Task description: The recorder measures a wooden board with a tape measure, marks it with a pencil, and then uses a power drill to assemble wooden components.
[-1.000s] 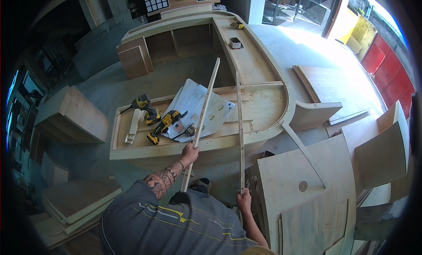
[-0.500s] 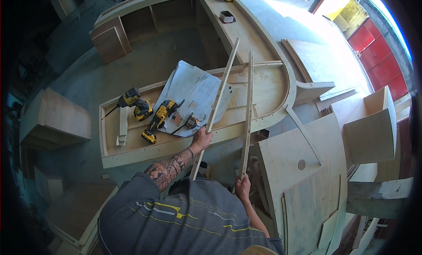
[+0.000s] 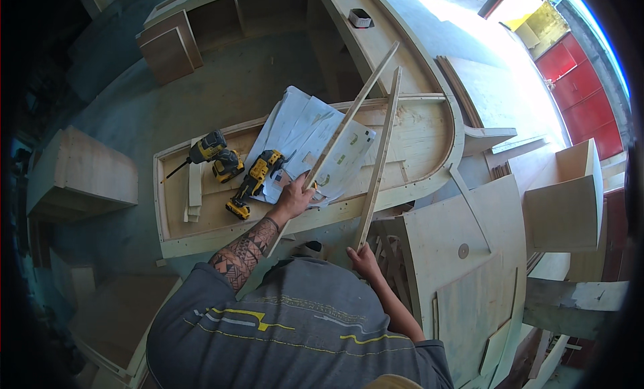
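Note:
My left hand [image 3: 295, 197] is closed around a long, thin wooden strip [image 3: 350, 115], which slants up to the right over the worktop. In my right hand [image 3: 364, 262], low beside the front edge, is the lower end of a second wooden strip [image 3: 381, 157]. The strips' far ends lie close together, and their near ends spread apart. Below them is a shallow wooden frame with a rounded right end [image 3: 335, 218]. On it rest a large printed paper sheet [image 3: 290, 117], a yellow-and-black drill [image 3: 209, 146], another cordless tool [image 3: 228, 165] and a yellow-and-black power tool [image 3: 257, 180].
Short wood strips [image 3: 194, 191] lie left on the frame. A long counter section [image 3: 376, 47] runs away at the far side, with a small box [image 3: 360, 17] on it. Large plywood panels [image 3: 436, 255] lean at right. Wooden boxes [image 3: 94, 168] stand at left.
Both strips have tilted further to the right at their far ends. My left hand has moved slightly left and up; my right hand has shifted slightly left and up. The view has shifted slightly.

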Tool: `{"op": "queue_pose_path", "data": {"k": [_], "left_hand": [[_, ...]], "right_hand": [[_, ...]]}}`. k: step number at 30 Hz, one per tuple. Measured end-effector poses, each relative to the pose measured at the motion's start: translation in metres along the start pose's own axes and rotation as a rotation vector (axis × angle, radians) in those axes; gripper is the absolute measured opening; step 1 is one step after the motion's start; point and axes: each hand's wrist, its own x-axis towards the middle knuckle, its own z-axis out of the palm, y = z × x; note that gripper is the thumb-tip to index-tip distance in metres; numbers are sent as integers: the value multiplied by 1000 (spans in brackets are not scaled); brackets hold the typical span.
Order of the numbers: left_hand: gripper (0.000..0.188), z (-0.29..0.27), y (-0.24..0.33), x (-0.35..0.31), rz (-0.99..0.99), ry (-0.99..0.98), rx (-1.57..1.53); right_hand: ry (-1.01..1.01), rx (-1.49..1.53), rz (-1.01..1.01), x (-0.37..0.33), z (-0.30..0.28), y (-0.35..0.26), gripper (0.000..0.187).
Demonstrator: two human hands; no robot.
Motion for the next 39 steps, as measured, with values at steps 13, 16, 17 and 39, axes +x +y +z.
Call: {"op": "queue_pose_path", "data": {"k": [13,16,17,39], "left_hand": [[38,15,-51,-6,-223,-165,-37],[38,30,-41,7,-208,-144,-114],[39,36,-36,14,-219,-129,-152],[77,141,-15,81,-241,-231,45]], "right_hand": [[198,-3,84,6,18,2,47],[423,-40,126,12,-1,12,41],[483,-47,80,13,-13,16,39],[554,-31,171,51,-66,28,43]]}}
